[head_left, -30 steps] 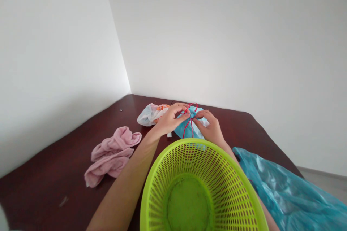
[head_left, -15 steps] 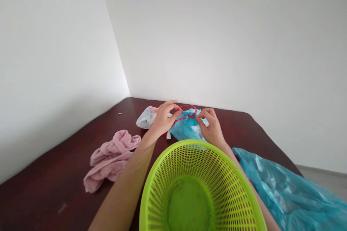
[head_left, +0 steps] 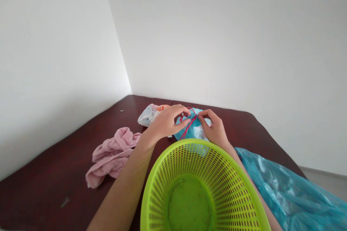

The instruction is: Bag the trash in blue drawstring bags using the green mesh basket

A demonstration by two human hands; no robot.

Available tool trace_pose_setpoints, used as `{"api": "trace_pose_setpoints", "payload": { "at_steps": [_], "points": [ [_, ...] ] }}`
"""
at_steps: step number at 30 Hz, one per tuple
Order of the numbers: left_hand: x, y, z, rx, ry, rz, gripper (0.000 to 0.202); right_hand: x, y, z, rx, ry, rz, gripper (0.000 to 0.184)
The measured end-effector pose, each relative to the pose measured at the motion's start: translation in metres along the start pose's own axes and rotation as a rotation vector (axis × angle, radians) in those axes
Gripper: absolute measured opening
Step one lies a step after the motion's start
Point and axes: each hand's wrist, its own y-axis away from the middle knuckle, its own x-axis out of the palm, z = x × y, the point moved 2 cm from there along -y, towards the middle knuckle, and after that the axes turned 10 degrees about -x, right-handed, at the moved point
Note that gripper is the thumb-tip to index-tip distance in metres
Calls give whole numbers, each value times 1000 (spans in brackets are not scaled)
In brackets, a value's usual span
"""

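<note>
A small blue plastic bag (head_left: 193,131) lies on the dark wooden table (head_left: 54,173), just beyond a lime-green plastic basket (head_left: 200,187). A red string (head_left: 189,124) is wound around the bag's gathered neck. My left hand (head_left: 168,122) pinches the string at the neck from the left. From the right, my right hand (head_left: 215,130) pinches the string at the same spot. Both hands have their fingers closed on it. The basket holds nothing.
A crumpled pink cloth (head_left: 112,155) lies to the left. Behind my left hand sits a white plastic bag (head_left: 150,113) with something orange inside. A large blue plastic sheet (head_left: 284,187) spreads at the right. White walls meet in a corner behind the table.
The red string was held open in a wide loop half a second ago. It is now drawn tight at the bag's neck, and my hands have come closer together.
</note>
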Motion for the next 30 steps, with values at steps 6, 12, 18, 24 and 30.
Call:
{"api": "trace_pose_setpoints", "payload": {
  "at_steps": [6,12,18,24,30],
  "points": [
    [16,-3,18,-122,108,39,24,4,2,-1,54,-62,62,19],
    [19,-2,19,-81,15,111,12,6,0,-4,-11,-52,99,17],
    [13,-3,19,-232,-78,21,3,4,0,-3,17,-47,159,10],
    [13,-5,18,-289,-84,-10,5,-1,2,-9,63,-9,4,10],
    [20,-3,19,-299,30,56,7,2,1,0,-46,10,-40,16]
  ]
}}
